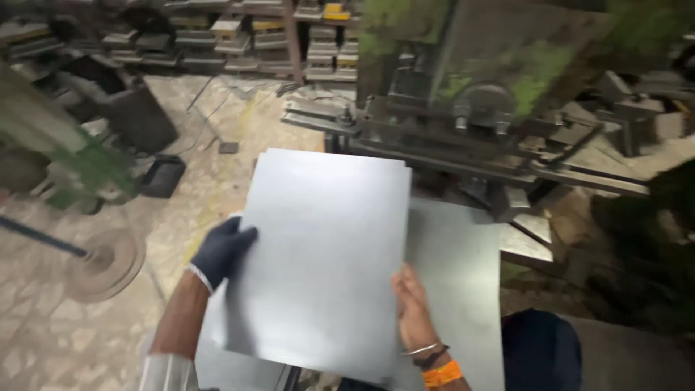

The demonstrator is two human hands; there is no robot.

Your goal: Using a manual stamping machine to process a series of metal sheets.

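Note:
I hold a stack of flat grey metal sheets point(322, 253) tilted up in front of me. My left hand point(221, 250), in a dark glove, grips the stack's left edge. My right hand point(413, 304), bare with bracelets at the wrist, grips the right edge near the bottom. Under the stack lies another grey sheet point(460, 282) on a work surface in front of a green press machine point(478, 94).
Shelves point(239, 36) with stacked metal blocks line the back wall. A dark box point(163, 174) and a round metal disc point(108, 264) lie on the stone floor at left. Another green machine point(65, 152) stands at far left. Metal parts point(637, 101) crowd the right.

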